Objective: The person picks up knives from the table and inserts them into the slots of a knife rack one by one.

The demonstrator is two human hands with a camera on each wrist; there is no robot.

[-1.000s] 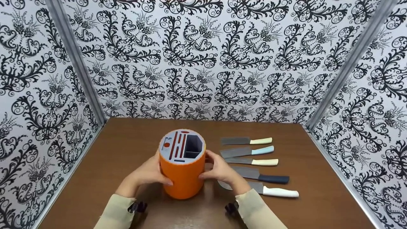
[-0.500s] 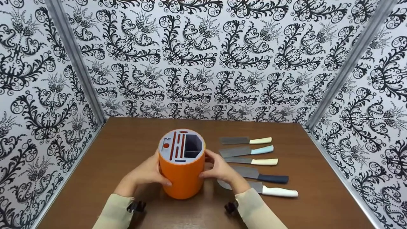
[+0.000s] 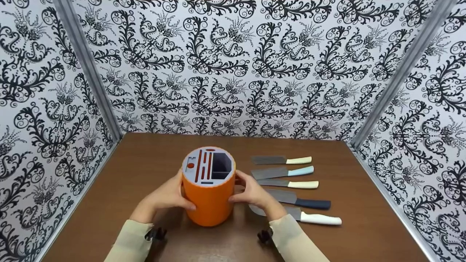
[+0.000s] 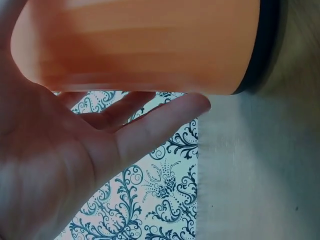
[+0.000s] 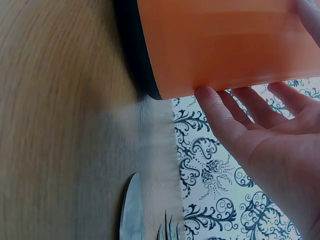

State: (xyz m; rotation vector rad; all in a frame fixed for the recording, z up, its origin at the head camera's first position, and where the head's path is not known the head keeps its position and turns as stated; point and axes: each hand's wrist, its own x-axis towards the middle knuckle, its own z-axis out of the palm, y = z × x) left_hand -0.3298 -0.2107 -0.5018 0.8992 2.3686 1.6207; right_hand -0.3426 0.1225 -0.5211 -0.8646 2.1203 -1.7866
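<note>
An orange cylindrical knife block (image 3: 209,203) stands upright on the brown table, its grey top cut with slots, a round hole and a deep divided compartment. No knife is in it. My left hand (image 3: 165,193) holds its left side, thumb across the front and fingers behind. On the opposite side my right hand (image 3: 253,191) grips it the same way, fingertips partly hidden behind the block. In the left wrist view the thumb (image 4: 165,117) lies along the orange wall. The right wrist view shows the block's black base (image 5: 137,60) at the tabletop.
Several knives lie in a column right of the block, handles pointing right: a cream one (image 3: 299,160), a light blue one (image 3: 300,170), another cream one (image 3: 303,184), a dark blue one (image 3: 313,203) and a white one (image 3: 321,218). Patterned walls (image 3: 233,72) enclose the table.
</note>
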